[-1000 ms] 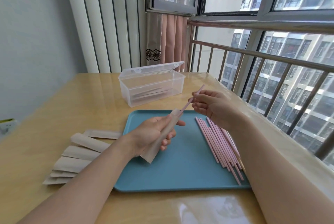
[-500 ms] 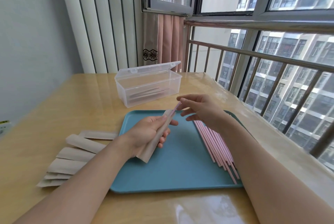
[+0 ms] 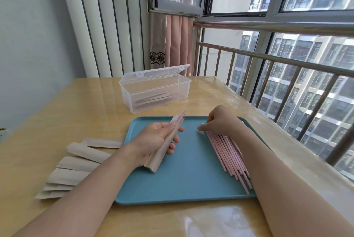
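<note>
Mid-frame over the teal tray point(image 3: 182, 179), the left grip point(image 3: 153, 139) clasps a paper sleeve point(image 3: 164, 148) holding one pink chopstick point(image 3: 183, 115). The right grip point(image 3: 220, 122) touches the chopstick pile point(image 3: 228, 154), pinch unclear. Next: thread a second in.

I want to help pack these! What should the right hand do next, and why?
Probably pinch one pink stick off the pile and lift it: the right hand touches the pile's far ends, and the paper sleeve that the left hand holds shows what looks like one stick tip poking out.
</note>
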The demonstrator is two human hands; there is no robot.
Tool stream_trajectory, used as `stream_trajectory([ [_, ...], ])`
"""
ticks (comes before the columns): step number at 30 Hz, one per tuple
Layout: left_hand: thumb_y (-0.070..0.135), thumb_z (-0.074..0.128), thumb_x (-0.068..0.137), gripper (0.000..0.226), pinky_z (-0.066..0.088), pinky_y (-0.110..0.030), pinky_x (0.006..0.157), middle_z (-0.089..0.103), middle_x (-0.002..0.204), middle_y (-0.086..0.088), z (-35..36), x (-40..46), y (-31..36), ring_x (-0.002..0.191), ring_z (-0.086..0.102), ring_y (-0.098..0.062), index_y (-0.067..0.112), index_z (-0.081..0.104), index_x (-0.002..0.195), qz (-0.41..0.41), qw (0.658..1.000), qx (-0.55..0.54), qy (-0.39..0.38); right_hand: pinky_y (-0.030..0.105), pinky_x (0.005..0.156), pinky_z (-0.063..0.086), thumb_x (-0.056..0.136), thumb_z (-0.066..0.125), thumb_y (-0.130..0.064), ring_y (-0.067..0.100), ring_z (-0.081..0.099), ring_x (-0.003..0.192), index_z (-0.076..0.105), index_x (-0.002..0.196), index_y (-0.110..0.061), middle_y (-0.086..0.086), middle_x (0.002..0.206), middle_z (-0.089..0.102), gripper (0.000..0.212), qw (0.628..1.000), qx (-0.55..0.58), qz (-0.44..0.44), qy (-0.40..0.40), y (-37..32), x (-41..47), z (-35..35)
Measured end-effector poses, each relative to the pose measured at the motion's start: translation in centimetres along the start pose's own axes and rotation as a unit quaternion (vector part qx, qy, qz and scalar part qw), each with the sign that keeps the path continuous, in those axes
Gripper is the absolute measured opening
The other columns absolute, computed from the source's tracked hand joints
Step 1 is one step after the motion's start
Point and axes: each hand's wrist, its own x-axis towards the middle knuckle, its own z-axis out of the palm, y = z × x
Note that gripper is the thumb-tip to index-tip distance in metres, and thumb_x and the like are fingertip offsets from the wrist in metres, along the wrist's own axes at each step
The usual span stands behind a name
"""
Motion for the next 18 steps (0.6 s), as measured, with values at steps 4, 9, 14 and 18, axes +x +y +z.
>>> stream_trajectory([
  [4,0.032,0.054,0.102,0.035,0.054,-0.023,0.053,0.070,0.075,-0.010,0.2,0.1,0.0,0.057,0.064,-0.015,0.001,0.071,0.106,0.003,0.999,-0.009,0.032,0.037,0.068,0.056,0.072,0.087,-0.041,0.026,0.067,0.080,0.073,0.089,0.001,0.016,0.087,0.073,0.047,0.999,-0.036,0.018,-0.013,-0.4,0.1,0.2],
  [9,0.030,0.054,0.102,0.035,0.055,-0.025,0.055,0.073,0.080,-0.015,0.3,0.2,-0.1,0.059,0.067,-0.018,-0.001,0.070,0.104,-0.003,0.999,-0.024,0.032,0.042,0.072,0.060,0.071,0.089,-0.034,0.026,0.067,0.077,0.073,0.091,0.001,0.016,0.087,0.073,0.044,0.999,-0.028,0.031,-0.004,-0.4,0.0,-0.1],
  [14,0.029,0.054,0.102,0.034,0.057,-0.026,0.056,0.075,0.083,-0.016,0.2,0.1,0.0,0.060,0.068,-0.019,-0.001,0.069,0.105,-0.004,0.999,-0.025,0.035,0.040,0.063,0.057,0.072,0.088,-0.027,0.024,0.058,0.065,0.071,0.085,0.005,0.016,0.079,0.071,0.038,0.999,-0.033,0.024,-0.007,-0.9,-0.1,-0.3],
  [18,0.029,0.055,0.102,0.031,0.058,-0.028,0.056,0.073,0.080,-0.016,0.2,0.0,0.2,0.059,0.067,-0.020,-0.001,0.063,0.103,-0.008,0.998,-0.052,0.036,0.033,0.052,0.045,0.077,0.082,-0.026,0.021,0.049,0.055,0.052,0.061,-0.007,0.008,0.062,0.057,0.039,0.996,-0.082,0.018,-0.013,-2.0,-0.6,0.0],
])
